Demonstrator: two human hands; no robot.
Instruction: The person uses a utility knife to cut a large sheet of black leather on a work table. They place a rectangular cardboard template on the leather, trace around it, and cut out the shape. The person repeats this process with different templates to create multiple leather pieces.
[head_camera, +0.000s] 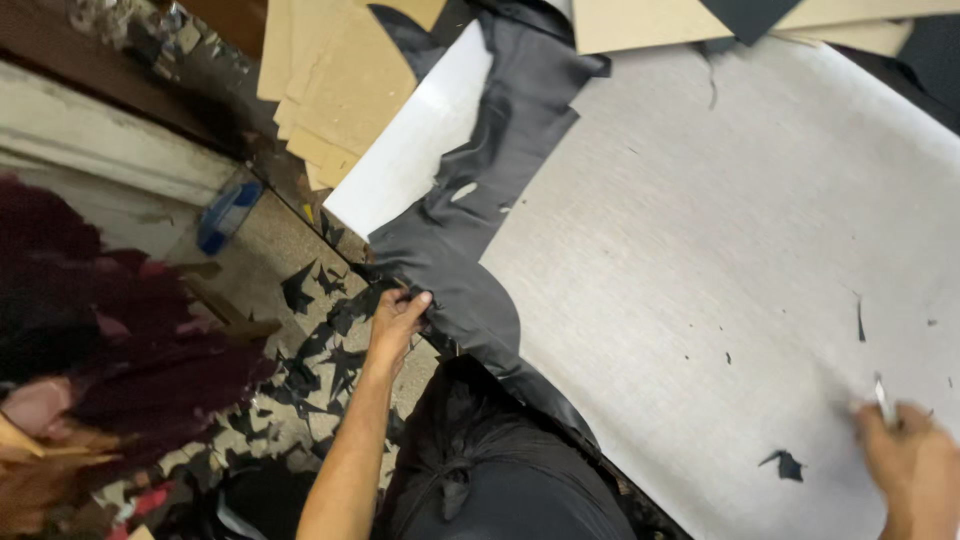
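My left hand (398, 315) reaches down past the table's edge and grips the lower end of a long dark grey fabric piece (500, 150). That fabric hangs over the left edge of the grey cutting table (720, 230). At the bottom right, blurred, my right hand (915, 462) rests on the table with a thin pale tool (884, 398), perhaps a blade or marker, sticking up from its fingers. A small black fabric scrap (786, 464) lies on the table just left of that hand.
Brown cardboard patterns (335, 85) and a white sheet (420, 140) lie at the table's far left. More patterns (640, 20) sit at the top. Black fabric offcuts (310, 350) litter the floor. A blue object (226, 215) lies by the wall. Dark red cloth (90, 330) is heaped at left.
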